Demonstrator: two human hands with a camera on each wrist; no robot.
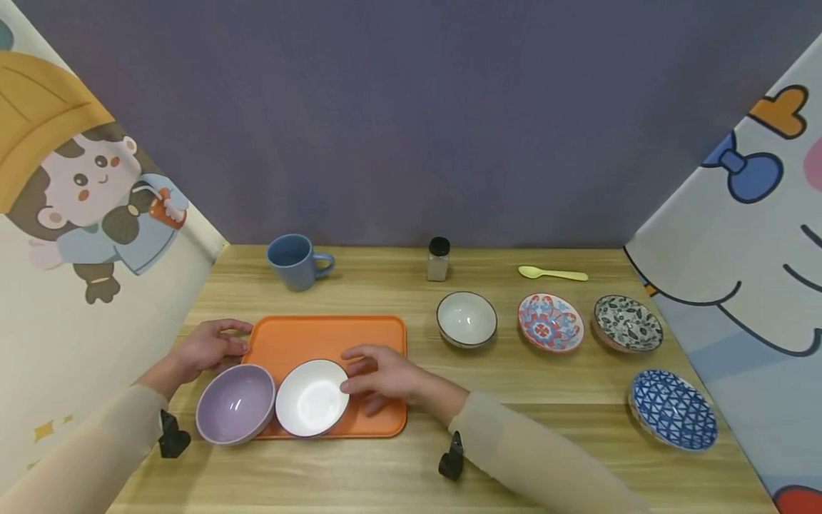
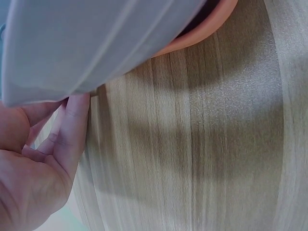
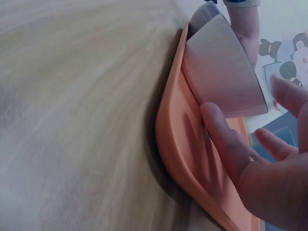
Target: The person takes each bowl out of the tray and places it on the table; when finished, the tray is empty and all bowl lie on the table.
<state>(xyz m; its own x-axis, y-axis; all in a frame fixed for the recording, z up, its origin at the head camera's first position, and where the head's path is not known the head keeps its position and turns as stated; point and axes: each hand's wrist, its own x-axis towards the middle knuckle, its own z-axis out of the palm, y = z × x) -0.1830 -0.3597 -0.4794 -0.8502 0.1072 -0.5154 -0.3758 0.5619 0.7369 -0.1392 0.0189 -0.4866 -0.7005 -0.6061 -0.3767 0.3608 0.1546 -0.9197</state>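
Note:
Toward the front left, a purple bowl (image 1: 235, 404) overlaps the left edge of an orange tray (image 1: 379, 335). Beside it on the tray sits a white bowl (image 1: 313, 397) with a dark rim. My left hand (image 1: 208, 347) is just behind the purple bowl at the tray's left edge, its fingers extended; in the left wrist view the bowl's wall hides the fingertips. At the white bowl's right side is my right hand (image 1: 385, 375), over the tray with loosely spread fingers. One digit lies right by the white bowl's outer wall (image 3: 219, 72) in the right wrist view.
Behind the tray stands a blue mug (image 1: 295, 263), with a black-lidded jar (image 1: 439, 259) and a yellow spoon (image 1: 552, 274) farther right. A small white bowl (image 1: 467, 320), a red-and-blue patterned dish (image 1: 551, 323), a leaf-patterned bowl (image 1: 627, 324) and a blue patterned bowl (image 1: 673, 410) occupy the right side.

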